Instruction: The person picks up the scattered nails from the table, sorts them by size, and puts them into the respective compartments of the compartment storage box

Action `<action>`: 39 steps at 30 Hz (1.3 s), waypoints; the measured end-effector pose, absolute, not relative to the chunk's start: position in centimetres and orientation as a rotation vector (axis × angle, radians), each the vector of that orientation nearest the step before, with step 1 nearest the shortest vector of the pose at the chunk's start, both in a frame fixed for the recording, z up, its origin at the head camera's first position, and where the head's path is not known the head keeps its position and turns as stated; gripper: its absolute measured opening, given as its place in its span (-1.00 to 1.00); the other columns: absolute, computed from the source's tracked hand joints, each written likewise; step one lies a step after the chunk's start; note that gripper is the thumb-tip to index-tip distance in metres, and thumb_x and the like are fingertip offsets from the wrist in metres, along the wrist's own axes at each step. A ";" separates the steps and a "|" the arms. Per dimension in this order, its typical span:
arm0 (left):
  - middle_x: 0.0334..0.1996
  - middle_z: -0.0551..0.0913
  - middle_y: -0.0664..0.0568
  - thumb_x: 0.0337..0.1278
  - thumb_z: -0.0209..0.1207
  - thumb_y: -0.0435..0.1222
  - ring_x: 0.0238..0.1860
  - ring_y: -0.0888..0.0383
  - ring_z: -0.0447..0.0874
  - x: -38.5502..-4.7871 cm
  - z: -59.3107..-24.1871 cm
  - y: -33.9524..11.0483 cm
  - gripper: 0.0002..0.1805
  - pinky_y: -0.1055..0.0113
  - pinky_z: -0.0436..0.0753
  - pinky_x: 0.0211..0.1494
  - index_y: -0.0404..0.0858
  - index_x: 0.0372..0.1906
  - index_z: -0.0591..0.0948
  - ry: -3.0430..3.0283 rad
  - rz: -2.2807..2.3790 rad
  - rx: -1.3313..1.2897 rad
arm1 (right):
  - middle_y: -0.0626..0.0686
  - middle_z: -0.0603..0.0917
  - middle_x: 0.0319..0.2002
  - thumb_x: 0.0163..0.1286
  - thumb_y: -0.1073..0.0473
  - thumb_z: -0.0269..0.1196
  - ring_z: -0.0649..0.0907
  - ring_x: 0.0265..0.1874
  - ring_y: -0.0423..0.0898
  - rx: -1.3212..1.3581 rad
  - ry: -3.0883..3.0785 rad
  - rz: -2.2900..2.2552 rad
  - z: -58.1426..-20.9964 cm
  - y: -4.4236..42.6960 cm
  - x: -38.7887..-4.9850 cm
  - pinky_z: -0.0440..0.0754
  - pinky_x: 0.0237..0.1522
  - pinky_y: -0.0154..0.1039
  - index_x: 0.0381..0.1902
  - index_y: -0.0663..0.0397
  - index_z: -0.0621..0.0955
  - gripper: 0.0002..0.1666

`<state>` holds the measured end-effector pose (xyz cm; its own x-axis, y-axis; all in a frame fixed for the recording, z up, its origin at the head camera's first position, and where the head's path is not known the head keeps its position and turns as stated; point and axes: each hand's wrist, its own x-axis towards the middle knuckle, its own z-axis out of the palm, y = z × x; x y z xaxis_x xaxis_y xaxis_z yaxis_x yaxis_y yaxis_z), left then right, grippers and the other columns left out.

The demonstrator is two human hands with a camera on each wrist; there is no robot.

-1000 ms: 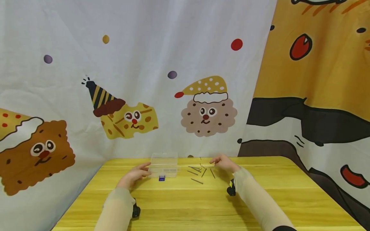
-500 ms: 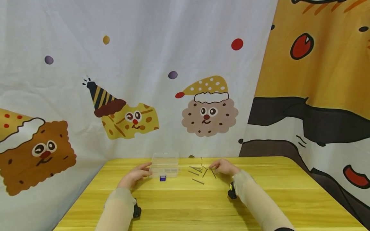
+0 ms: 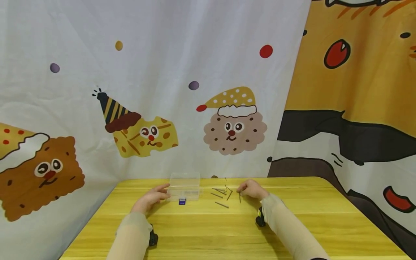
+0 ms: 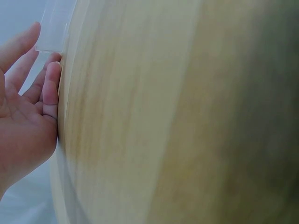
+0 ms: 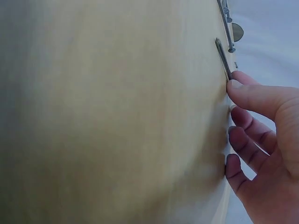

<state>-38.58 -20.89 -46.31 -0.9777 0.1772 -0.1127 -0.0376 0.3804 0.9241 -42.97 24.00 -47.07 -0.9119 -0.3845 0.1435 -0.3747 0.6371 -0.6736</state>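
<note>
A clear plastic box [image 3: 184,179] with its lid raised stands toward the back of the wooden table, a blue latch [image 3: 182,201] on its front. My left hand [image 3: 151,198] lies at the box's left side, fingers extended and relaxed, tips touching or very near its edge; contact is hard to tell in the left wrist view. To the right, my right hand [image 3: 253,189] pinches a metal nail [image 5: 223,58] between thumb and index finger. The nail's pointed end sticks out and its head is hidden by the fingertips. The other fingers of that hand are bent and hold nothing.
Several loose nails [image 3: 222,204] lie scattered between the box and my right hand. The wooden table [image 3: 208,227] ends at the back against a printed cloth [image 3: 191,144].
My right hand has come down onto the rightmost nail and pinched it; the nail has turned to point more straight toward me. My left hand and the box stay in place.
</note>
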 end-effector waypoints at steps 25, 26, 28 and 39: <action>0.29 0.30 -0.41 0.23 0.20 -0.35 0.13 -0.18 0.43 -38.8 -46.5 -20.9 -0.29 -0.01 0.39 0.11 -0.33 0.45 0.23 2.440 1.645 0.132 | 0.02 0.71 -0.35 0.24 0.36 0.33 0.59 -0.35 -0.14 -0.830 2.800 -1.087 -46.7 25.3 -42.2 0.55 -0.21 -0.18 -0.35 0.27 0.72 -0.95; 0.29 0.30 -0.42 0.23 0.20 -0.35 0.13 -0.18 0.42 -38.9 -46.5 -20.9 -0.28 -0.02 0.39 0.11 -0.33 0.45 0.23 2.439 1.646 0.135 | 0.02 0.71 -0.36 0.24 0.36 0.33 0.58 -0.37 -0.15 -0.845 2.798 -1.081 -46.7 25.3 -42.3 0.54 -0.23 -0.20 -0.35 0.27 0.72 -0.95; 0.29 0.31 -0.41 0.22 0.21 -0.34 0.13 -0.18 0.42 -39.0 -46.6 -21.0 -0.28 -0.03 0.38 0.12 -0.33 0.45 0.23 2.438 1.650 0.134 | 0.01 0.71 -0.37 0.24 0.36 0.33 0.56 -0.40 -0.18 -0.868 2.794 -1.063 -46.6 25.4 -42.4 0.53 -0.27 -0.23 -0.36 0.27 0.71 -0.95; 0.29 0.29 -0.43 0.24 0.21 -0.33 0.15 -0.22 0.41 -39.0 -46.8 -21.2 -0.28 -0.08 0.36 0.16 -0.33 0.46 0.23 2.435 1.630 0.150 | 0.06 0.69 -0.35 0.30 0.37 0.27 0.49 -0.44 -0.18 -0.838 2.752 -1.075 -46.1 25.8 -41.7 0.46 -0.32 -0.29 -0.33 0.33 0.70 -0.91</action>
